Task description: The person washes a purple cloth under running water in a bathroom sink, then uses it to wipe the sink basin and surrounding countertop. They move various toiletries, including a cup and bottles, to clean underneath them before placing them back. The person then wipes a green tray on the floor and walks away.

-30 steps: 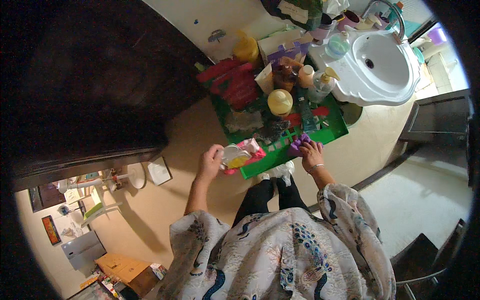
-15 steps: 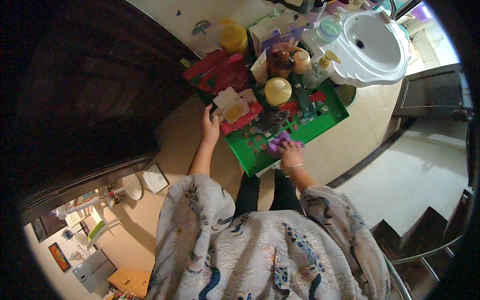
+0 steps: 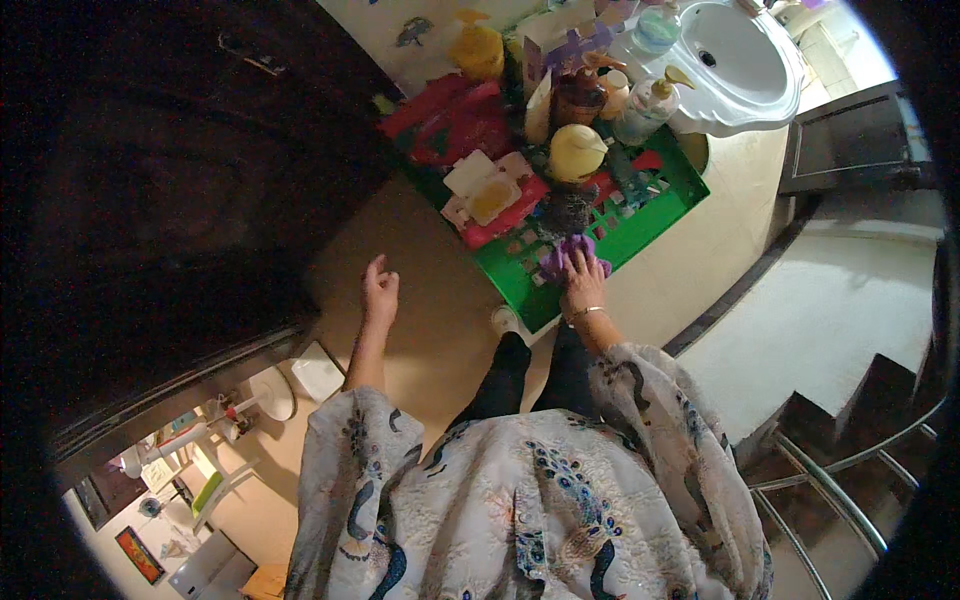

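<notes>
In front of me is a green plastic shelf rack with a pierced top, loaded with toiletries. My right hand presses its fingers onto a crumpled purple cloth at the rack's near edge. A dark mesh bath puff lies just beyond the cloth. My left hand hangs in the air left of the rack, empty, its fingers loosely bent and apart. Nearest to it on the rack is an opened white soap box with a yellowish bar of soap, beside a red item.
Behind stand a pale yellow round container, a brown pump bottle, a clear pump bottle, a yellow bottle and red packages. A white washbasin is at far right, a dark door at left, stairs with a metal railing at lower right.
My left hand has left the soap box and moved down toward me, away from the rack. My right hand stays on the purple cloth. The view has shifted slightly.
</notes>
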Demonstrator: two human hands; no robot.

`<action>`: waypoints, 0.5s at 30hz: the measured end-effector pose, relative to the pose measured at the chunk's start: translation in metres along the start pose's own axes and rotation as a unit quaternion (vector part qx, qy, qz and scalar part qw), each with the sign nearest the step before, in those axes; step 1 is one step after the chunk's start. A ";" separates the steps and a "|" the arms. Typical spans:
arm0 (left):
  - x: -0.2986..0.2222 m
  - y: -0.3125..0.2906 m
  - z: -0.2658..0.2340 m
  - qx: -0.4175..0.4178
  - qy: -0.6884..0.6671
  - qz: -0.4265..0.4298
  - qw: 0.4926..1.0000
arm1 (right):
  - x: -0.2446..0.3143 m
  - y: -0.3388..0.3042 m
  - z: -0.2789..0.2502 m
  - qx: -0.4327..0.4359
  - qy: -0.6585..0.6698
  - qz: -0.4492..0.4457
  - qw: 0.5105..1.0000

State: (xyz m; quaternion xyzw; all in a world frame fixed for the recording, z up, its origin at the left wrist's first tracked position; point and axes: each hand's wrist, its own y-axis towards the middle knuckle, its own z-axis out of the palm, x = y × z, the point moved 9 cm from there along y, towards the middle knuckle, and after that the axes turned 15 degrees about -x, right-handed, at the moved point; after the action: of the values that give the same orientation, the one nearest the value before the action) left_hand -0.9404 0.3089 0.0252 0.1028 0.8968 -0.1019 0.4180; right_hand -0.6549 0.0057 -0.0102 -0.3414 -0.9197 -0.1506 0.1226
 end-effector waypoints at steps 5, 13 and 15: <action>0.001 -0.037 0.018 0.045 0.000 0.018 0.999 | 0.063 -0.014 0.019 0.033 0.059 -0.040 0.997; -0.024 -0.092 0.030 0.121 0.048 0.009 0.991 | 0.132 0.024 0.090 0.018 0.097 -0.071 0.993; -0.023 -0.097 0.034 0.114 0.027 0.040 0.992 | 0.129 0.013 0.091 0.027 0.084 -0.079 0.993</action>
State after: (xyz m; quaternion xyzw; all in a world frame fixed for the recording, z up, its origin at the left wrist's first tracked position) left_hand -0.9269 0.2049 0.0309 0.1882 0.8854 -0.1841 0.3830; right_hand -0.7520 0.1243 -0.0496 -0.2506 -0.9340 -0.1627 0.1960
